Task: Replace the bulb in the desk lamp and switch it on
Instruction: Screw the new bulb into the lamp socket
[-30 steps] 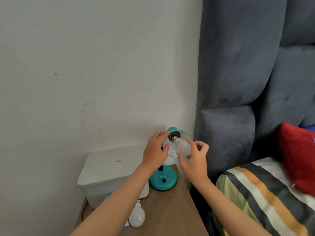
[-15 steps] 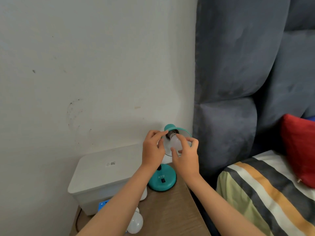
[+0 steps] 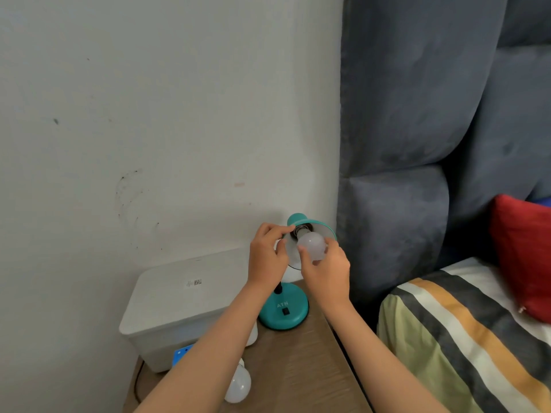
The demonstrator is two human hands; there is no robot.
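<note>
Bedside nightstand [image 3: 301,371] w/ wood top, wedged btwn white wall and grey headboard [image 3: 417,114]. Teal lamp [image 3: 283,308] stands at its back right corner, shade [image 3: 322,231] tilted toward the viewer. Left hand [image 3: 267,257] pinches the shade's left rim, fingers curled. Right hand [image 3: 328,269] has fingertips wrapped round the bulb [image 3: 311,244], whose base sits at the socket. Spare bulb [image 3: 238,386] lies front-left of the lamp; white box [image 3: 179,308] left of it.
</note>
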